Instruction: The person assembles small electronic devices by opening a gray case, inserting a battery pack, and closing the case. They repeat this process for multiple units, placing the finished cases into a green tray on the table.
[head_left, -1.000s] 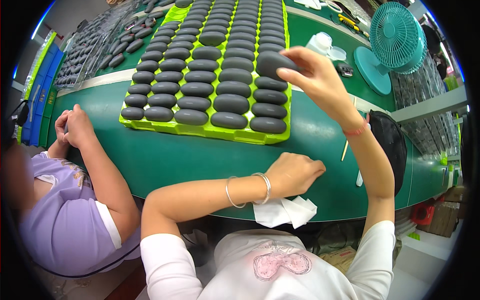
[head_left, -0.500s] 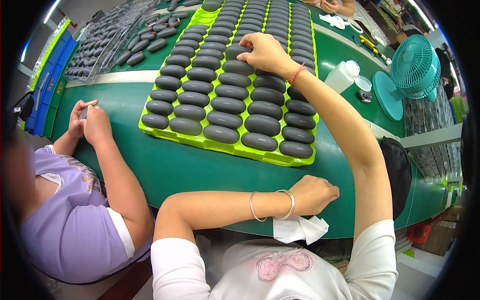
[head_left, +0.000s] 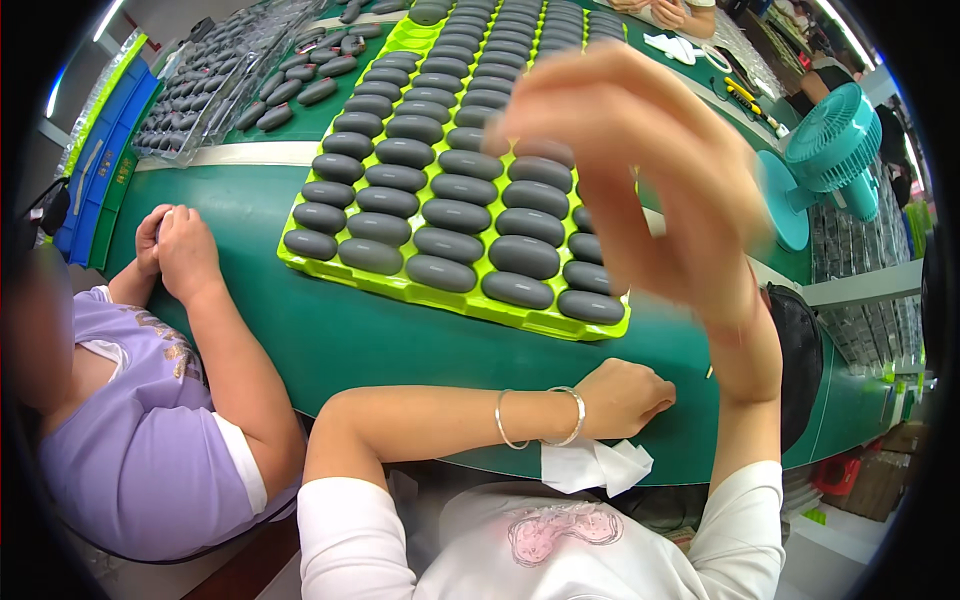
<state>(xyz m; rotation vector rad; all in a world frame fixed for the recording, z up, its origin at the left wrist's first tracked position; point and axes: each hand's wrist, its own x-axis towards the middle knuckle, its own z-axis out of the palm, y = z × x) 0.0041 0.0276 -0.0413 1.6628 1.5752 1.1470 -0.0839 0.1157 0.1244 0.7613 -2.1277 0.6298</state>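
A lime-green tray [head_left: 400, 290] full of smooth dark grey oval cases [head_left: 441, 273] lies in front of me in long rows. My right hand [head_left: 660, 180] is raised over the tray's right side, blurred by motion. Its thumb and fingers are apart, and I see nothing between them. Behind it, part of the right-hand rows is hidden. My left hand [head_left: 625, 398] rests curled near the table's front edge; the inside of its fist does not show. A crumpled white tissue [head_left: 595, 467] lies below the left wrist.
At left, a co-worker's hands [head_left: 178, 245] hold a small dark piece. More grey cases [head_left: 290, 85] lie loose and in clear trays behind. At right stand a teal fan [head_left: 830, 150] and a black bag [head_left: 795, 350]. Blue crates [head_left: 105, 165] stand far left.
My right hand has come up off a grey case in the tray's middle rows and back toward me, its fingers now apart. My left hand has hardly moved.
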